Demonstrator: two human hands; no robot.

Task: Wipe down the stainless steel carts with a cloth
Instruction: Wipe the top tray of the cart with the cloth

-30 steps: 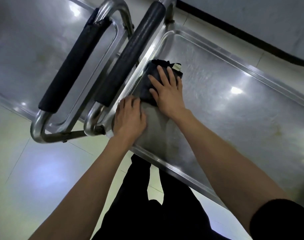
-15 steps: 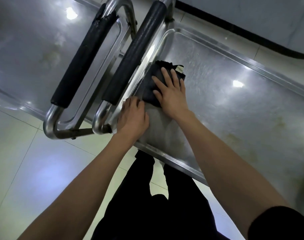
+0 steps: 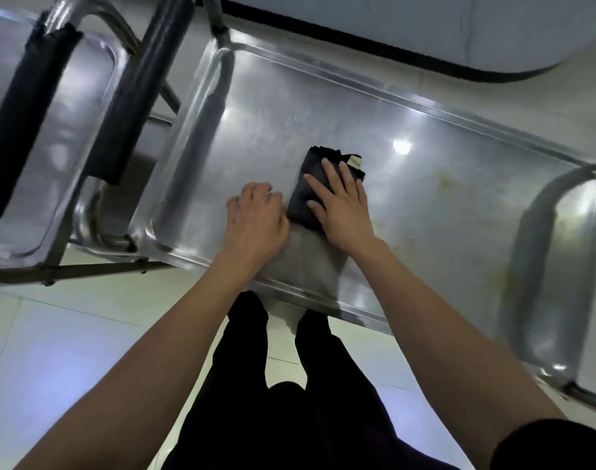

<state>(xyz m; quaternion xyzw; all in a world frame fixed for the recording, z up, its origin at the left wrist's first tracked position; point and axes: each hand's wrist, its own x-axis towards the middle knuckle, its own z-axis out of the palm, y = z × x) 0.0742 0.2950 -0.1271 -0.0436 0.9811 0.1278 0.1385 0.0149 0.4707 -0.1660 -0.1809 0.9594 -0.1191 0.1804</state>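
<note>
On the steel cart's top tray (image 3: 425,137), a right hand (image 3: 344,208) presses flat, fingers straight, on a folded black cloth (image 3: 305,195), the loosely curled left hand (image 3: 255,222) empty beside it; firm, overlapping strokes toward the yellowish stains (image 3: 442,184) seem wise.

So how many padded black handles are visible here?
2, both upper left: one handle at the far left edge, the other handle right beside it, next to the tray. Others may be out of frame.

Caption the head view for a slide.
Right hand presses a dark cloth flat on the steel cart top; left hand rests beside it.
</note>
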